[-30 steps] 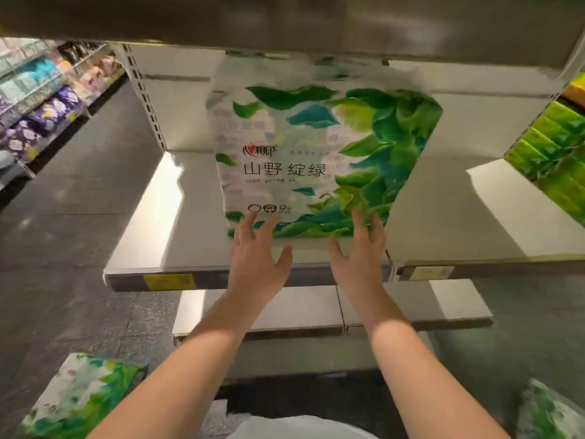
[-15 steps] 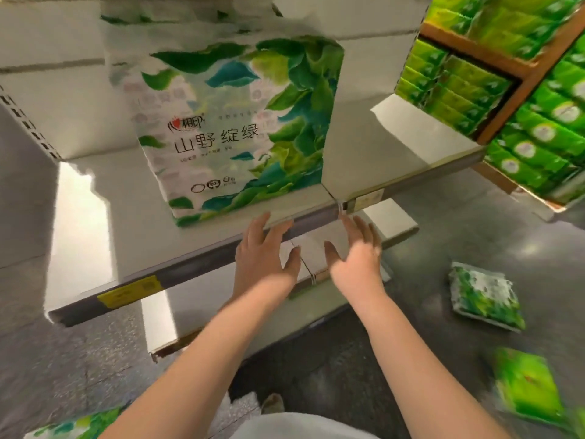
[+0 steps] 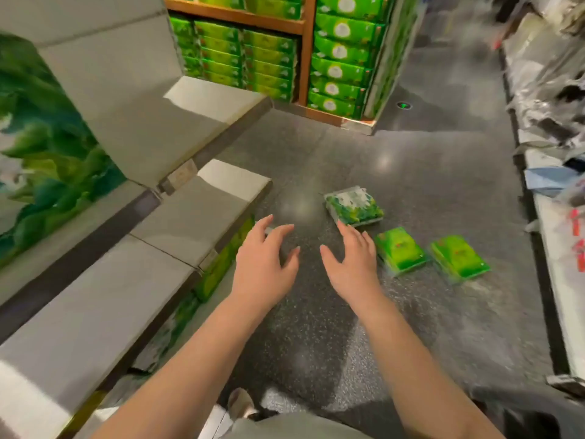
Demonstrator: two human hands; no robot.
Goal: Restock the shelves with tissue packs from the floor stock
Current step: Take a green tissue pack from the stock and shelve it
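Left hand (image 3: pixel 264 259): spread wide, nothing held, poised above bare floor (image 3: pixel 411 191).
Right hand (image 3: pixel 353 264): likewise spread and unladen.
White pack (image 3: pixel 354 205): laid flat on floor, just ahead-right of right fingertips; long axis slanted away rightward; right hand judged nearer.
Green packs (image 3: pixel 399 250), (image 3: pixel 459 258): further right.
Shelf (image 3: pixel 196 213): leftward.

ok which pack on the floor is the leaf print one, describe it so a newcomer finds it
On the dark speckled floor right of the grey shelves lie three packs. It is the farthest one, just beyond the right hand: white with dark leaves, while the other two are plain bright green.
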